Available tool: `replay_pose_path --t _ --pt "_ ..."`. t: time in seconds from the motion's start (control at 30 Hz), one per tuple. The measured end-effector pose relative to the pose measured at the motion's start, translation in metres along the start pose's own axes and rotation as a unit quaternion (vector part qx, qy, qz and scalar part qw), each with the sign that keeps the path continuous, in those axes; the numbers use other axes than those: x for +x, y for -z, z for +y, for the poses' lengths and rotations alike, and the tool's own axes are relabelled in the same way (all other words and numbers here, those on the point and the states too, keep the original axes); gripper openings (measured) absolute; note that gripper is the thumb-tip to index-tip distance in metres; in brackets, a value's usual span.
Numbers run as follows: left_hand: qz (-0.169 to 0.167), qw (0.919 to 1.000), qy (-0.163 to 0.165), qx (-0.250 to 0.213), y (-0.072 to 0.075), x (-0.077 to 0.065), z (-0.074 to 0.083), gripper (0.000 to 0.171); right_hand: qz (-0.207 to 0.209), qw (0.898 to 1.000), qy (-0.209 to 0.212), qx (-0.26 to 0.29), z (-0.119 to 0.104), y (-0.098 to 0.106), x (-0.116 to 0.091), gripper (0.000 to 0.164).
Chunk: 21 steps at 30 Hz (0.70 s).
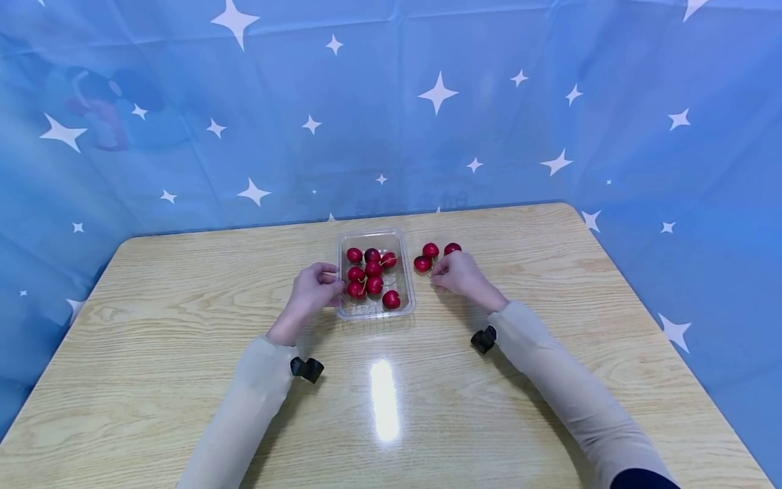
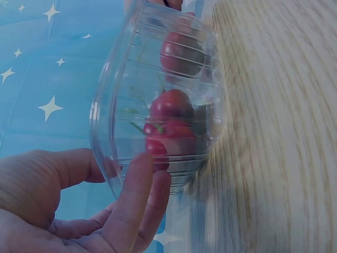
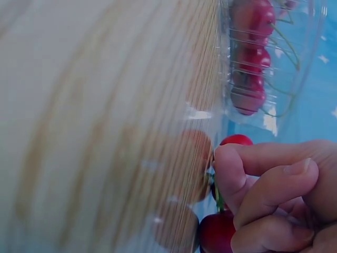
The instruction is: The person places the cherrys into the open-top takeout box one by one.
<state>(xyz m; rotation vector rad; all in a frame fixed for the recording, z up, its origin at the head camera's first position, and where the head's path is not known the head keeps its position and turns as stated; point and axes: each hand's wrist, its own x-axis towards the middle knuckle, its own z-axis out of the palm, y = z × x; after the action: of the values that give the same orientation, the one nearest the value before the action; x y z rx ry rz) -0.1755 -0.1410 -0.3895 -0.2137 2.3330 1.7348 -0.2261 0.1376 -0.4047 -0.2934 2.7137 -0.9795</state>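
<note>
A clear plastic container (image 1: 408, 302) holds several red cherries (image 1: 374, 268) with green stems. My left hand (image 1: 314, 288) grips its left side; in the left wrist view the thumb is at the rim and fingers (image 2: 134, 203) lie against the ribbed wall. To the right of the container, my right hand (image 1: 461, 275) is low over the table beside a small group of loose cherries (image 1: 423, 263). Thumb and forefinger pinch at a green stem (image 3: 219, 197), with a dark red cherry (image 3: 217, 232) close by the fingertips. The curled fingers partly hide these cherries.
The light wooden table (image 1: 183, 326) ends at a back edge just beyond the container. Behind it hangs a blue cloth (image 1: 366, 136) with white stars. Black wrist cameras (image 1: 307, 369) are strapped to both sleeves.
</note>
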Motion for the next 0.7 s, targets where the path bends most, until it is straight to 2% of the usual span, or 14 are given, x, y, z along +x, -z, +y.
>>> replay_pose_path --t 0.2,0.37,0.7 --pt "-0.002 1.0 0.0 0.001 0.0004 -0.0009 0.001 0.036 0.007 0.999 0.009 -0.047 -0.0024 -0.0001 -0.0005 0.012" --pt "-0.002 1.0 -0.001 -0.002 0.0008 -0.0009 0.0003 0.037 0.003 0.999 0.009 -0.051 -0.0025 -0.0006 0.0 0.011" --pt "-0.001 1.0 0.001 0.003 0.0009 -0.0003 0.0001 0.036 -0.001 0.998 0.04 -0.058 -0.0019 -0.002 0.0011 0.015"
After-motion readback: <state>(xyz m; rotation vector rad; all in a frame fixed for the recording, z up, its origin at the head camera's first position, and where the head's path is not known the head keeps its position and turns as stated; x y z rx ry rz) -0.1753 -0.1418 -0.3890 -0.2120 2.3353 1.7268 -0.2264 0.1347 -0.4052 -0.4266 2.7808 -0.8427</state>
